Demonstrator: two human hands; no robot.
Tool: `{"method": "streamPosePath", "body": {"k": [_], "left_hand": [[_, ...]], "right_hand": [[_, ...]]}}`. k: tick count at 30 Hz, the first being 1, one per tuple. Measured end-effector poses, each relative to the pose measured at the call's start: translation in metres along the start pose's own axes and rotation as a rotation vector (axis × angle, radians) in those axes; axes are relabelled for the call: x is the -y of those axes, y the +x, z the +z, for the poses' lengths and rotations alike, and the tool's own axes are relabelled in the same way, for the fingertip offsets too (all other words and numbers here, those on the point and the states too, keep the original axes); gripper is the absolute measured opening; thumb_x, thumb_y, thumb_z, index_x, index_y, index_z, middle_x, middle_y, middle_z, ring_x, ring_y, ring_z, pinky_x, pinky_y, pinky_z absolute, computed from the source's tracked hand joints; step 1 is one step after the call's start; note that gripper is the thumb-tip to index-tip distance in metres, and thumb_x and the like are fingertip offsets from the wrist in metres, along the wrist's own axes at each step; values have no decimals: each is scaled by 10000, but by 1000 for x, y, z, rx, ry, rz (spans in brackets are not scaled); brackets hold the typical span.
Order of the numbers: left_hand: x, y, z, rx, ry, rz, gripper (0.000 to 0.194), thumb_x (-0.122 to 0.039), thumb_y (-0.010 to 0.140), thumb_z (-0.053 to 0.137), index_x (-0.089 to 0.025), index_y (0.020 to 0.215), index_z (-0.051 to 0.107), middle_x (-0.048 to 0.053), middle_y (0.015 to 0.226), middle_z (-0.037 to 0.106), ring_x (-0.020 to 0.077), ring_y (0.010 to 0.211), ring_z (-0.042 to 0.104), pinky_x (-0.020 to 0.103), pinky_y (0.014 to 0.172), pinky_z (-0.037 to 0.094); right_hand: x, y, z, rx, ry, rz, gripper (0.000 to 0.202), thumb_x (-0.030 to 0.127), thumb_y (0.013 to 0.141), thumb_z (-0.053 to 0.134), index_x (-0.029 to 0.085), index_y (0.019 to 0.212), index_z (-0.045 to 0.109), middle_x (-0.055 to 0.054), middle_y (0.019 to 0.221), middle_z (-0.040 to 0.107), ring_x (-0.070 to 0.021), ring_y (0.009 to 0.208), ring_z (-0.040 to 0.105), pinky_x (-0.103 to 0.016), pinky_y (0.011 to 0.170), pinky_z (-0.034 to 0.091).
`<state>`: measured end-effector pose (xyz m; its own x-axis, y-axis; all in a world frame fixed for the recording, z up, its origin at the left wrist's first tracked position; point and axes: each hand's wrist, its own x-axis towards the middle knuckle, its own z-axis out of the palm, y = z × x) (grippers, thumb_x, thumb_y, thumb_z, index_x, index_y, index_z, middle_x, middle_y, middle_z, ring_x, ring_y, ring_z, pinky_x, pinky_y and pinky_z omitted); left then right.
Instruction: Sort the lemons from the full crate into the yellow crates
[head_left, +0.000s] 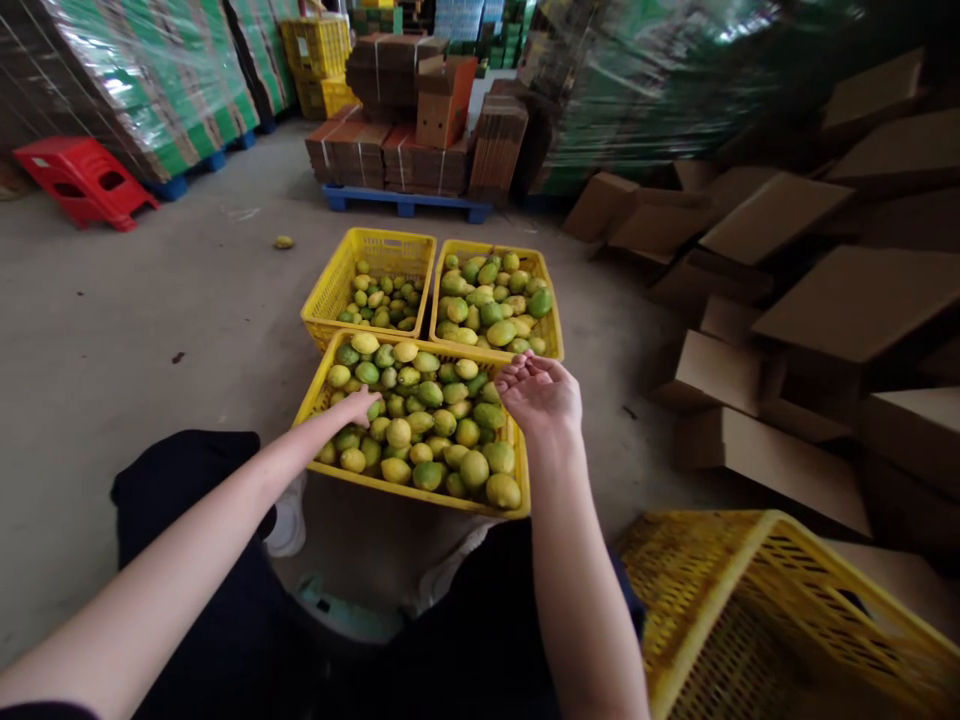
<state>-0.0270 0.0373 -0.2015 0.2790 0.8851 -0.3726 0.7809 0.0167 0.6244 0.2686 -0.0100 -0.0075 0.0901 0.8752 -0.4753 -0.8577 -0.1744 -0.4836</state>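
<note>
A yellow plastic crate (412, 492) full of green and yellow lemons (399, 433) stands right in front of my knees. My left hand (361, 404) reaches into its left side, with the fingers closed round a green lemon that is mostly hidden. Over the crate's right rim, my right hand (541, 392) is turned palm up, fingers loosely bent and apart, holding nothing. Behind stand two more yellow crates: the left one (322, 285) is partly filled with small, mostly green lemons, and the right one (553, 320) holds larger yellow-green ones.
At lower right a yellow crate (720, 590) lies tilted. Cardboard boxes (780, 215) pile up along the right. Flattened cartons (427, 160) sit on a blue pallet (405, 203) ahead. A red stool (86, 180) is at left; a single lemon (283, 242) lies on the floor.
</note>
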Motion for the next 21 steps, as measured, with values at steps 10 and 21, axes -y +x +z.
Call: {"method": "streamPosePath", "body": {"k": [10,21], "left_hand": [[-89,-33,-109,50,-499,88,743,-261,640,879,-217,1312,566,90,1139,658,219,917,715,448,921,571],[-123,-33,-81,-264,19,298,381,-320,944,502,-214,1306,553,105,1404,534,244,1135,641,398,1010,510]], "right_hand": [[-37,2,10,2,-312,181,145,358,821,605,214,836,615,-31,778,683,-217,735,664,-381,653,567],[-43,-8,19,-21,-18,263,201,382,900,554,194,841,590,-22,655,636,-121,527,583,-150,337,383]]}}
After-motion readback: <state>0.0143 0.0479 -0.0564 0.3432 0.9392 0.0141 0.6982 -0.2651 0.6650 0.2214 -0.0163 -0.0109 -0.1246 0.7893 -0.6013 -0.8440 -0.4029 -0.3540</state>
